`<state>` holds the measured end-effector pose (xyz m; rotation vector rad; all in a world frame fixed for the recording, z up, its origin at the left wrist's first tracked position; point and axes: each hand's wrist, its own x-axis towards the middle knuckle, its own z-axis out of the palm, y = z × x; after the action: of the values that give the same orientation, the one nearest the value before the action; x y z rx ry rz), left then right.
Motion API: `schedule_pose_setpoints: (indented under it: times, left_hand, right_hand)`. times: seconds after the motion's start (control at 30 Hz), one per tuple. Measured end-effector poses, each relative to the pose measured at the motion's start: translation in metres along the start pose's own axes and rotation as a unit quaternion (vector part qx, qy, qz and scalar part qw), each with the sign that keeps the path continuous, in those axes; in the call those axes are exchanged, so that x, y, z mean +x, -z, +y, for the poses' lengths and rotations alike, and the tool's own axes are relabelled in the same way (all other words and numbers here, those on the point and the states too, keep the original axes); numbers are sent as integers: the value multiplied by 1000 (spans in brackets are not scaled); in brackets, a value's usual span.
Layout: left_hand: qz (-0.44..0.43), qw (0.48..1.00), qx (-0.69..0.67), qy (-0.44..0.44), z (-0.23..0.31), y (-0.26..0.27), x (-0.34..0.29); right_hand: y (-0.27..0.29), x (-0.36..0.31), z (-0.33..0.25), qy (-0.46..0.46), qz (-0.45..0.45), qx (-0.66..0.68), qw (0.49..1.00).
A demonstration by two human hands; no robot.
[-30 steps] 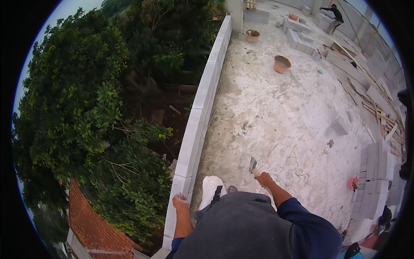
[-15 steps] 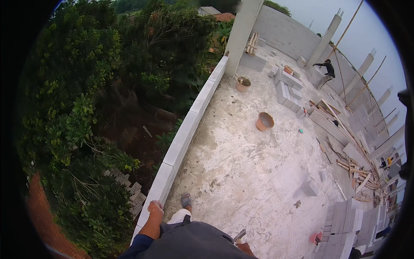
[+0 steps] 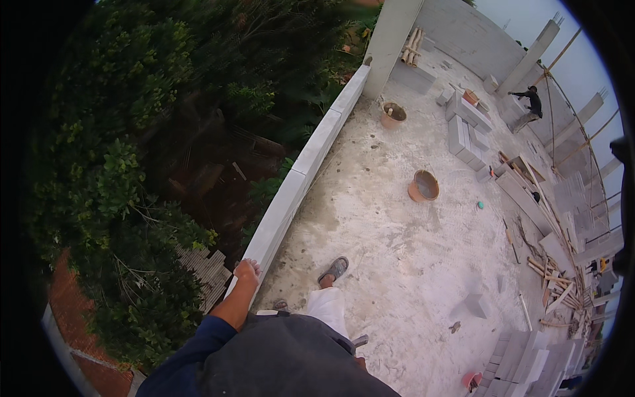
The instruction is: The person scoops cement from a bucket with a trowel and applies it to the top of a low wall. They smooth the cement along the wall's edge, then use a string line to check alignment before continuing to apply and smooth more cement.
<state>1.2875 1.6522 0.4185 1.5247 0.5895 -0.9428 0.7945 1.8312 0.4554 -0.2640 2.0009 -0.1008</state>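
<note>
My left hand [image 3: 247,269] is at the top of a low wall of pale blocks [image 3: 284,188], its dusty fingers curled; I see no object in it. At the lower edge my right hand [image 3: 360,363] shows only as a sliver beside my dark shirt. A short grey tool end [image 3: 360,341] sticks out just above it; the rest of the tool is hidden, so its kind is unclear. One sandalled foot [image 3: 334,268] is stretched forward on the rough concrete floor [image 3: 390,264] alongside the wall.
Left of the wall is a drop to trees [image 3: 112,178]. Ahead stand two buckets [image 3: 423,186], a concrete column [image 3: 393,49] and stacked blocks [image 3: 468,142]. Timber [image 3: 555,284] lies to the right; more blocks [image 3: 512,357] stand near right. A person [image 3: 529,109] works far right.
I have stepped forward along the wall, one foot now well ahead. My left hand has moved forward along the wall top. The view has shifted, so the buckets and column appear further right.
</note>
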Motion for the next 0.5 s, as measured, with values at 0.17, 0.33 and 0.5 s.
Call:
schedule_pose_setpoints:
  times: [0.17, 0.33, 0.5]
  left_hand:
    - [60, 995, -77, 18, 1, -49, 42]
    - [110, 987, -117, 2, -2, -138, 37]
    - [109, 986, -124, -5, -12, -278, 28]
  right_hand:
    - [19, 86, -134, 32, -21, -84, 996]
    - [85, 157, -315, 227, -40, -321, 919]
    - [146, 218, -558, 181, 16, -260, 948]
